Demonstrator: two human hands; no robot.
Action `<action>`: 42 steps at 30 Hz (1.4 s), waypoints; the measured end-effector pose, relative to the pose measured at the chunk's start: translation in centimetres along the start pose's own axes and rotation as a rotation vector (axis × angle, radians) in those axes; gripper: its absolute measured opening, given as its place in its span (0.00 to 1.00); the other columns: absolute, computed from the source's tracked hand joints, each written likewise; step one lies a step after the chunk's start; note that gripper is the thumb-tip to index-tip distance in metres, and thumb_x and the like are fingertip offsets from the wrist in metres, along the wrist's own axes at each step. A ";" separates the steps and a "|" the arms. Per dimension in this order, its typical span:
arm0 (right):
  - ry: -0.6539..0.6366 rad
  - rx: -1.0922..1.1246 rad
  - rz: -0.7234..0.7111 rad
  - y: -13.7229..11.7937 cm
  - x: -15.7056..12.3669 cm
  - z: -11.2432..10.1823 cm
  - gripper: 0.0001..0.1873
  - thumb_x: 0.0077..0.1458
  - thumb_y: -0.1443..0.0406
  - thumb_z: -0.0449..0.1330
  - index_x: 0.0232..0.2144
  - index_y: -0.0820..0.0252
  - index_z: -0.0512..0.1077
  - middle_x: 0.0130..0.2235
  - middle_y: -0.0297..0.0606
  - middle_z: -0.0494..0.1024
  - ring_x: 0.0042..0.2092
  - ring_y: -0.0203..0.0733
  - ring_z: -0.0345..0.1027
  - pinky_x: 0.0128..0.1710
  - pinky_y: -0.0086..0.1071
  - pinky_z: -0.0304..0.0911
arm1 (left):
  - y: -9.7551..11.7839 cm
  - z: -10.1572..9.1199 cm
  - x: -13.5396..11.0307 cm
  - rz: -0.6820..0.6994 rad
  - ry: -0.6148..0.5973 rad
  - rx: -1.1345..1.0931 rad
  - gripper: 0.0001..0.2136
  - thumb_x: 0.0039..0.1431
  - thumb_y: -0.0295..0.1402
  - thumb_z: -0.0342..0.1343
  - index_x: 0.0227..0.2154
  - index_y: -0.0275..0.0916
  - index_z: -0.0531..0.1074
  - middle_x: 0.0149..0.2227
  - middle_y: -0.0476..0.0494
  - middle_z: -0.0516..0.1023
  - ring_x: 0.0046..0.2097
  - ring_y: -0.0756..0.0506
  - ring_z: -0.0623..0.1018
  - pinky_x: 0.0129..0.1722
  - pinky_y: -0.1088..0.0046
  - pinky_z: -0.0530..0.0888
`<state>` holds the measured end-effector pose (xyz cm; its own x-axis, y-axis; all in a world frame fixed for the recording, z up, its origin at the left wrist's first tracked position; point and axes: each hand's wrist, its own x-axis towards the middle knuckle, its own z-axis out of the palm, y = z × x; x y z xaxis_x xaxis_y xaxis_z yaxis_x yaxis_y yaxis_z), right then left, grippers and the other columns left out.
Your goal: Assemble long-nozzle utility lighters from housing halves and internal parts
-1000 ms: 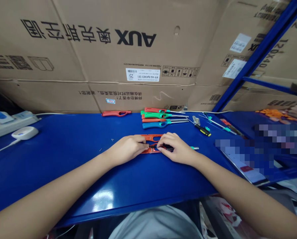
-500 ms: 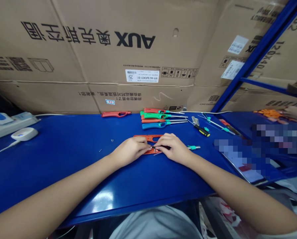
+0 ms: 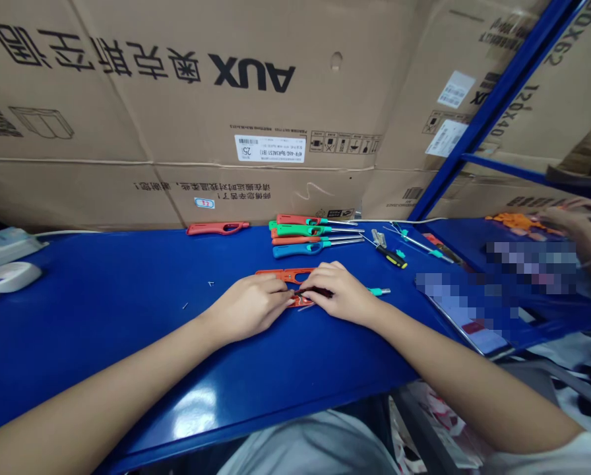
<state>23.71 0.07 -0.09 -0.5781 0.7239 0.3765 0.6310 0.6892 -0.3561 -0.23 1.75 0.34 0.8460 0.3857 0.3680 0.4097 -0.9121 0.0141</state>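
The right hand (image 3: 343,292) is pinching a dark part (image 3: 320,291) between thumb and fingers, and the left hand (image 3: 250,305) is holding bunched fingertips at its other end; whether these are gripping cannot be told. An orange shell half (image 3: 303,302) is lying on the worktop (image 3: 127,277) below both hands' fingertips, a second shell half (image 3: 280,274) is lying just beyond them, and a screwdriver (image 3: 393,257) is resting beyond the right hand.

Dark slim piece (image 3: 320,291), probably part-hidden.
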 end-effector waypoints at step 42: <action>0.592 0.052 1.151 11.8 -3.6 -10.1 0.11 0.51 0.73 0.61 0.39 0.65 0.76 0.45 0.52 0.79 0.51 0.52 0.75 0.51 0.40 0.70 | 0.7 -0.8 -0.3 -0.127 -0.044 -0.083 0.13 0.68 0.36 0.50 0.46 0.43 0.78 0.42 0.44 0.81 0.44 0.42 0.80 0.44 0.63 0.76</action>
<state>38.47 5.31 2.99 0.6042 0.7832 0.1471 0.5812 -0.3068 -0.7537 -0.49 0.88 0.92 0.8044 0.5025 0.3170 0.4861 -0.8634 0.1352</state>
